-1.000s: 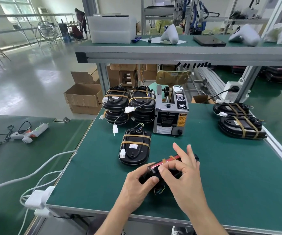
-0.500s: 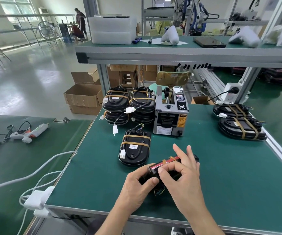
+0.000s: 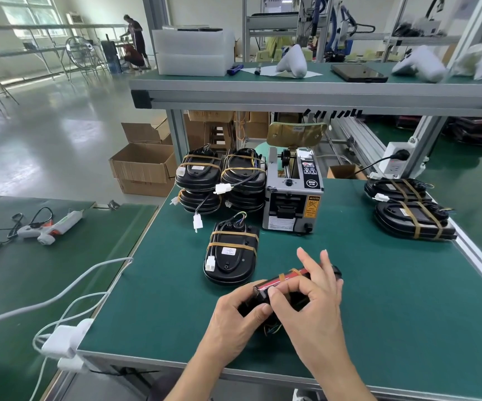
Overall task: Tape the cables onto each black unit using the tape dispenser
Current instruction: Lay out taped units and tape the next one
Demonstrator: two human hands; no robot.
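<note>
The black unit [image 3: 265,296] being taped is held on edge near the front of the green desk [image 3: 378,299], at about 6 o'clock in the view. A red strip runs along its upper edge, crossed by two bands of tan tape, and thin coloured wires are seen below it. Much of its body is hidden by the hands. The left hand [image 3: 235,322] is curled around its left end, thumb pressed on the near face. The right hand [image 3: 312,302] pinches the unit near its left end with thumb and forefinger, while the other fingers are spread upward over the top edge.

At 12 o'clock from the held unit, a taped unit [image 3: 231,259] lies flat, with a white connector on its left side. Beyond it, at 1 o'clock, the tape dispenser [image 3: 293,198] stands, and just to its left two stacks of taped units [image 3: 219,180] are set side by side. At 2 o'clock, near the desk's right edge, more taped units [image 3: 410,212] are laid. A glue gun [image 3: 48,227] rests on the neighbouring desk at 9 o'clock.
</note>
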